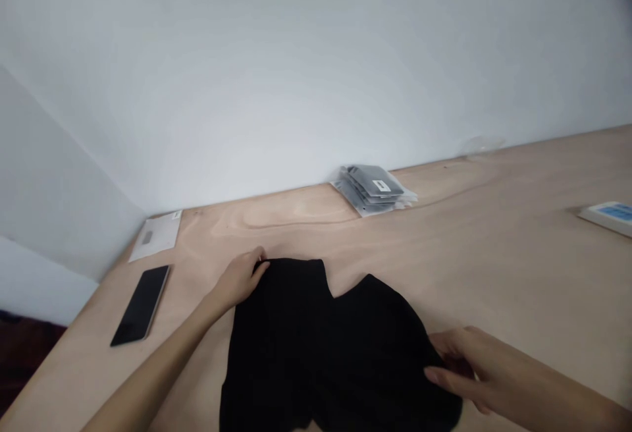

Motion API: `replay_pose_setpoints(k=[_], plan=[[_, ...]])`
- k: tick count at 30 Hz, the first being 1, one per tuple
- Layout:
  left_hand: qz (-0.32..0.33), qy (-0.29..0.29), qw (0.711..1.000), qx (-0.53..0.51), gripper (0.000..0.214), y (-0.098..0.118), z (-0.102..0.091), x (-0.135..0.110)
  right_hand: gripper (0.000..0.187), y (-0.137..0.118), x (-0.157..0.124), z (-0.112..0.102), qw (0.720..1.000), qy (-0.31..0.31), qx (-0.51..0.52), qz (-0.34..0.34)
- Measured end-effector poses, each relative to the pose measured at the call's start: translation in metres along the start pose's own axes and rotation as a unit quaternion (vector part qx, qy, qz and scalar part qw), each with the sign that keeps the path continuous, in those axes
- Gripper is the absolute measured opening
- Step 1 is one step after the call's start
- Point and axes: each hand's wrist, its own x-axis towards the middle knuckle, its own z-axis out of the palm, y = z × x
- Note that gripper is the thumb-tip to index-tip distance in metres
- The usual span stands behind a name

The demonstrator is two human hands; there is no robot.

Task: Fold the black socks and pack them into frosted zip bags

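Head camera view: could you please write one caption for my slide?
Left hand and right hand hold opposite edges of a black cloth on a wooden table.

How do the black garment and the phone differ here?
The black garment is much larger than the phone. The garment is cloth with a notched edge; the phone is a straight-sided slab. The left hand and right hand hold the garment; neither touches the phone. Both look black on top.
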Motion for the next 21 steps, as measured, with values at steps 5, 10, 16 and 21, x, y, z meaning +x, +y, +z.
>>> replay_pose_setpoints(k=[5, 10, 16, 21], plan=[[0.001, 0.060, 0.998, 0.017, 0.020, 0.004, 0.002, -0.001, 0.039, 0.001, 0.034, -0.033, 0.998, -0.020, -0.066, -0.002], [0.067, 0.007, 0.997, 0.041, 0.053, 0.030, 0.009, -0.048, 0.031, 0.024, 0.117, -0.080, 0.952, 0.252, -0.169, -0.031], [0.085, -0.121, 0.989, 0.031, 0.101, 0.045, 0.026, -0.111, 0.037, 0.041, 0.207, -0.098, 0.897, 0.378, -0.218, -0.070], [0.071, -0.114, 0.990, 0.031, 0.106, 0.036, 0.047, -0.127, 0.023, 0.046, 0.225, -0.098, 0.887, 0.393, -0.227, -0.085]])
